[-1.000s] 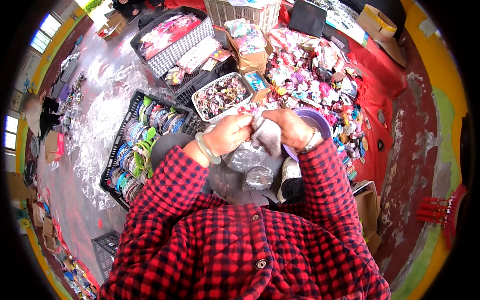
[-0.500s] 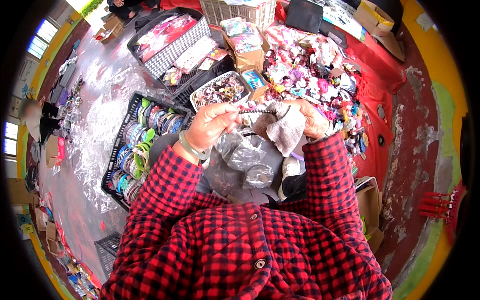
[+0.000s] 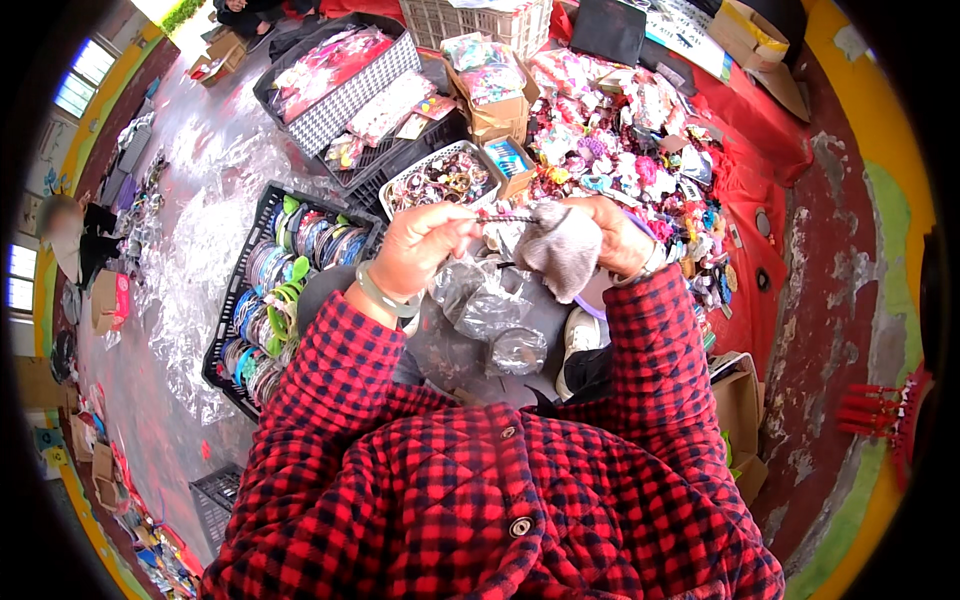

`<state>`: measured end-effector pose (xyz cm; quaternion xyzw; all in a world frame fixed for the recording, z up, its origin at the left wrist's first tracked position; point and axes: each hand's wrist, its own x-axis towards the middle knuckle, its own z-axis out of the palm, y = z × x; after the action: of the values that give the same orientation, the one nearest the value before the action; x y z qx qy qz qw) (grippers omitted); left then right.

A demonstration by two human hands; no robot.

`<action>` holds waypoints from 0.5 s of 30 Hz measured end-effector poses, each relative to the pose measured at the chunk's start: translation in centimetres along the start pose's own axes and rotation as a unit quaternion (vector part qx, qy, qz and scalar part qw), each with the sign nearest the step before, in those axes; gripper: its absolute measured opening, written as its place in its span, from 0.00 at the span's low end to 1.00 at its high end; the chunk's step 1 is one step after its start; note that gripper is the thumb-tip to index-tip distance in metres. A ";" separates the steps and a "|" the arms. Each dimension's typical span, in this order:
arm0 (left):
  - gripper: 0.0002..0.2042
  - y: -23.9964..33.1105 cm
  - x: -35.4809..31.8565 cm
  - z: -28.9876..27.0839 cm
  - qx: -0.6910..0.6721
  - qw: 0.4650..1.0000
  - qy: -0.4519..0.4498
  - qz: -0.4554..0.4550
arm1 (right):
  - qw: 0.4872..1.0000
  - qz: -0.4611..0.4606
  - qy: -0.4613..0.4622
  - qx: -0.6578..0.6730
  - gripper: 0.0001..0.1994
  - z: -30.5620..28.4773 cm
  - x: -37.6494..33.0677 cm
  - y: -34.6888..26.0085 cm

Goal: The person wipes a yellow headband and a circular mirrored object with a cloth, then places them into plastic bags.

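Note:
Between my hands a thin dark beaded band [image 3: 508,218] is stretched sideways. My left hand [image 3: 425,248] is closed, its thumb and finger pinching the band's left end. A grey cloth [image 3: 562,255] is wrapped over the band's other end, and my right hand [image 3: 618,238] is closed on the cloth; its fingertips are partly hidden. A thin purple curved band [image 3: 590,309] shows beside and below my right hand; I cannot tell whether the hand holds it. Below lie crumpled clear plastic bags [image 3: 490,305].
At left, a black crate [image 3: 240,300] holds rows of headbands. Ahead are a white basket [image 3: 440,160] of hair bands, an open carton [image 3: 500,120] and a large heap of colourful hair accessories [image 3: 620,150] on red cloth. Plastic film [image 3: 190,290] covers floor at left.
The grey cloth has bunched closer round the band and its hanging part has swung slightly left. More of the purple band shows by my right hand. My left hand has barely moved.

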<state>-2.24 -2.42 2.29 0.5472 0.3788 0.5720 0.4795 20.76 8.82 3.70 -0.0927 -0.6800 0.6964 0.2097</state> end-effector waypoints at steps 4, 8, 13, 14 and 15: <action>0.09 0.1 -0.4 -0.8 -0.151 0.987 -0.014 -0.043 | 0.998 -0.010 0.042 0.054 0.16 -0.4 -0.7 0.3; 0.11 0.5 0.1 0.3 -0.108 0.988 -0.066 -0.086 | 0.997 0.044 0.011 0.068 0.16 0.0 -0.5 -0.5; 0.11 -0.8 0.4 0.8 -0.011 0.988 -0.115 -0.107 | 0.999 0.039 -0.009 -0.013 0.20 0.7 0.4 0.9; 0.09 -1.2 0.3 1.1 0.004 0.991 -0.104 -0.087 | 0.999 0.038 -0.011 -0.032 0.21 0.7 0.5 0.8; 0.09 -1.7 0.2 1.5 0.020 0.993 -0.093 -0.066 | 0.996 0.059 -0.018 -0.065 0.20 0.9 0.7 0.5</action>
<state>-0.55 -1.90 0.89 0.5810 0.3797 0.4780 0.5383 19.68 8.25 3.35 -0.1336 -0.7210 0.6634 0.1491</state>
